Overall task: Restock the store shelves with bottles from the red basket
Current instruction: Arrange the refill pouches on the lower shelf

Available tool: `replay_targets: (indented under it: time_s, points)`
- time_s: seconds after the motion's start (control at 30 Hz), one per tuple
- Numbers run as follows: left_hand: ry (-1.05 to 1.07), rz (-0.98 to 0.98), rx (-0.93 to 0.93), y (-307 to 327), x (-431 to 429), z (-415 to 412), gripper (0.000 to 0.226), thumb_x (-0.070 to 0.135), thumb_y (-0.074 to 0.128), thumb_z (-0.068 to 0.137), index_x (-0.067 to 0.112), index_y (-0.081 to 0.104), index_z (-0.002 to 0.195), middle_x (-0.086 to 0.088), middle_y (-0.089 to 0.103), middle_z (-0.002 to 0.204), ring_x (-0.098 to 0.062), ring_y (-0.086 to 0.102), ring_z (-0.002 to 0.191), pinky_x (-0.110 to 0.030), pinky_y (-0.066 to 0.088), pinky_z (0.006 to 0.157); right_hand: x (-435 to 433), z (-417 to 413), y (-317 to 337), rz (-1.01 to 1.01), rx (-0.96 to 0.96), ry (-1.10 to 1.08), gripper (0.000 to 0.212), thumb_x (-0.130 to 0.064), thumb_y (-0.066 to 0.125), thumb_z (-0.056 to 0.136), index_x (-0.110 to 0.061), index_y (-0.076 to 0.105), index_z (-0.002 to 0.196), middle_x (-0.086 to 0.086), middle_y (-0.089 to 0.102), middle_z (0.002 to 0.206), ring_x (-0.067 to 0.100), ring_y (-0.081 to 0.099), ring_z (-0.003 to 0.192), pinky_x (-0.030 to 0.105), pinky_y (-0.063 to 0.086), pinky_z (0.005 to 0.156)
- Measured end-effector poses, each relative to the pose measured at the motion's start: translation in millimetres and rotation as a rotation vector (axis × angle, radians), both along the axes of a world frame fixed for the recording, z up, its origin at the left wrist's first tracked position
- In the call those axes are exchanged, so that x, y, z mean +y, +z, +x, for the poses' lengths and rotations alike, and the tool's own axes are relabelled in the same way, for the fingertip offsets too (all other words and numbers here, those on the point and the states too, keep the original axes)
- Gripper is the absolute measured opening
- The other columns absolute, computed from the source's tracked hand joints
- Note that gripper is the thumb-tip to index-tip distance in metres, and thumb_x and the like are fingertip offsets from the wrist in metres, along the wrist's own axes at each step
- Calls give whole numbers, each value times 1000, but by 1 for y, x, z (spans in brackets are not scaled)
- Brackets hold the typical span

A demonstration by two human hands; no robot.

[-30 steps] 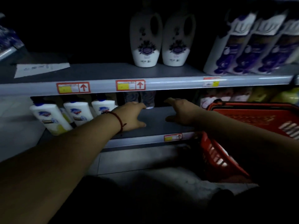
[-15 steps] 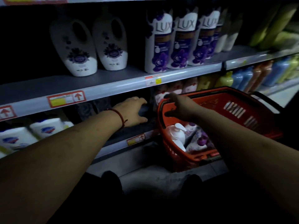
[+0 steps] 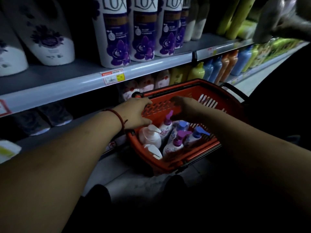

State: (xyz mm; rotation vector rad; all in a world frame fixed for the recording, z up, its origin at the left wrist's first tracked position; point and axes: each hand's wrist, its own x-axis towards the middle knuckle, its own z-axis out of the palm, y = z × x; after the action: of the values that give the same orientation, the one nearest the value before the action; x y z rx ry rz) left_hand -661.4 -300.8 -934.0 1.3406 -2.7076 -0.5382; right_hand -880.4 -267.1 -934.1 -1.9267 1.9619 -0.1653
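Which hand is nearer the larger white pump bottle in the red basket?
Left. The left hand is at the red basket's left wall, right beside the white pump bottle; the right hand is farther right, by a purple-pump bottle.

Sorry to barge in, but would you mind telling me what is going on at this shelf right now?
A person is restocking from the red basket in front of the shelves. The left hand reaches across the basket's rim with fairly straight fingers. The right hand hovers over a purple-pump bottle; it is too dark to tell if they touch. The other pump bottles lie inside.
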Motion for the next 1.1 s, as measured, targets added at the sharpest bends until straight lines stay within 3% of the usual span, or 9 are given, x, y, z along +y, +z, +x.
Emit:
replay_targets:
  time_s: [0.2,0.37,0.6,0.77,0.93,1.1]
  points:
    - [-26,55,-48,-19,-23,-29,76,44,74,81,17,41,145,-9,47,146,-27,46,131,-32,38,108,9,-40,-27,136,17,-90,76,-26,80,80,-14,41,144,11,55,138,28,59,116,27,46,90]
    - [-59,94,-21,-32,-34,-62,75,41,75,81,16,42,144,-9,48,145,-26,47,130,-32,39,106,-3,-59,-42,165,-40,-180,75,-22,78,82,-12,40,146,12,53,140,30,58,119,40,48,99]
    - [-160,147,-34,-63,-40,-113,62,37,73,81,16,50,135,-10,55,131,-28,53,116,-40,46,97,-18,-82,-57,247,71,-139,61,-24,72,86,-10,49,141,13,56,137,30,55,122,36,46,98]
    - [-241,266,-25,-84,-20,-149,43,27,69,87,13,57,126,-10,62,119,-26,60,102,-35,50,89,-2,-100,-71,408,62,-133,41,-22,76,84,-10,64,122,7,66,116,25,62,112,29,48,78]
    - [-270,346,-189,-100,-12,-158,51,44,67,87,11,57,125,-12,60,120,-29,57,106,-38,49,91,0,-104,-82,383,158,-104,40,-26,64,93,-16,60,131,9,58,135,26,55,122,31,44,101]
    - [-251,346,-236,-100,-9,-158,50,40,65,89,10,55,129,-13,58,121,-29,56,107,-32,46,87,0,-97,-80,381,176,-148,39,-25,62,93,-10,60,129,11,59,131,27,57,119,34,47,101]
